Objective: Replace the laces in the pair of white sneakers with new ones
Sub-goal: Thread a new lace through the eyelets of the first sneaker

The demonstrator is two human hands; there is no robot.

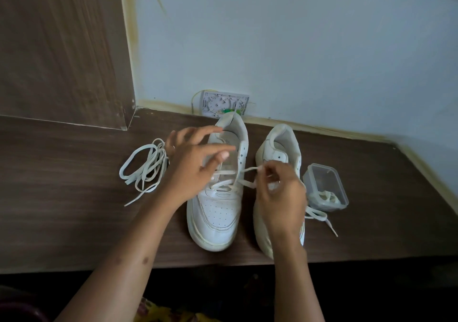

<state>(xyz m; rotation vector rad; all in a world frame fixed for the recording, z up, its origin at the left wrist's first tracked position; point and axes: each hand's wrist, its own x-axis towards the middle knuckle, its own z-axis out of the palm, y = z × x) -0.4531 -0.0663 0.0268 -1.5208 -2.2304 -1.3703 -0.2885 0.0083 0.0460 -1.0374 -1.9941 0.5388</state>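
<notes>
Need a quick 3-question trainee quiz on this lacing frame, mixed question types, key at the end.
1. True or false: the right hand pinches a lace end coming from the left-side sneaker.
2. Where does the loose bundle of laces lie?
A. inside the container
B. on the table, left of both sneakers
C. on top of the right-side sneaker
3. Fill in: the clear plastic container stands directly beside the ____-side sneaker.

Key: 1 true; 2 B; 3 right. Note: the left hand is spread over the left-side sneaker's opening, gripping nothing visible.
</notes>
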